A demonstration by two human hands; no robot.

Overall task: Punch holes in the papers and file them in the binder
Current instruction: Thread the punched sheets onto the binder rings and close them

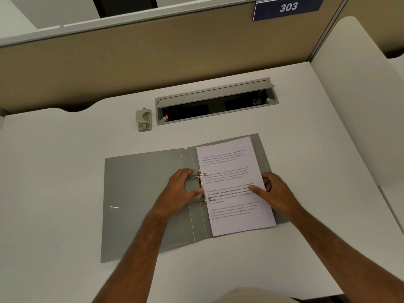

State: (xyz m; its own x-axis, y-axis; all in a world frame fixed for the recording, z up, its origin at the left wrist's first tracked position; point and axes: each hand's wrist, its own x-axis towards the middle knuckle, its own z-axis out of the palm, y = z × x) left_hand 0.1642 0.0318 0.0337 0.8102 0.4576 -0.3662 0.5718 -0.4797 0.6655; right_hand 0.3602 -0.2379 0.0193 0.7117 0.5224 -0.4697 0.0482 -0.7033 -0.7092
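A grey binder [140, 197] lies open and flat on the white desk. A printed sheet of paper [229, 162] rests on its right half, with its left edge on the metal rings [202, 186]. My left hand [181, 191] sits on the spine, fingers and thumb at the ring mechanism. My right hand [275, 191] grips the paper's right edge, with the thumb on the printed face. A grey hole punch [143, 119] stands on the desk behind the binder, apart from both hands.
An open cable box [216, 101] is sunk into the desk behind the binder. A beige partition [153, 57] runs along the back, and a white side panel [354, 106] stands at the right. A blue sign [287, 7] reads 303.
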